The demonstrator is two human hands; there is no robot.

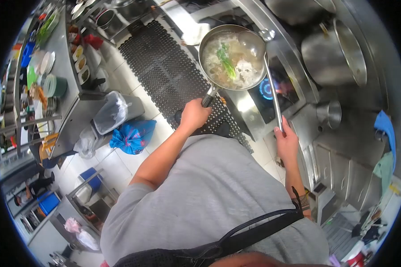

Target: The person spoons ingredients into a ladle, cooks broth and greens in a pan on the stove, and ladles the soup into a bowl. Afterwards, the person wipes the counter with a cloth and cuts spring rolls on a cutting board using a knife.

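My left hand (195, 115) is closed around the dark handle of a round pan (203, 66), which is over the stove's edge beside a lit burner. Cloudy broth (214, 53) fills the pan, with green leafy vegetable (227, 62) and a whitish lump (246, 70) in it. My right hand (287, 141) grips the long metal handle of a ladle (273, 91). The ladle's bowl rests in the broth at the pan's far right side. Whether the pan touches the stove, I cannot tell.
A burner with blue flame (266, 89) burns right of the pan. Large metal pots (329, 58) stand at the right. A perforated black mat (160, 62) covers the floor ahead. To the left are a lined bin (116, 113), a blue bag (133, 137) and a steel counter (69, 109) with containers.
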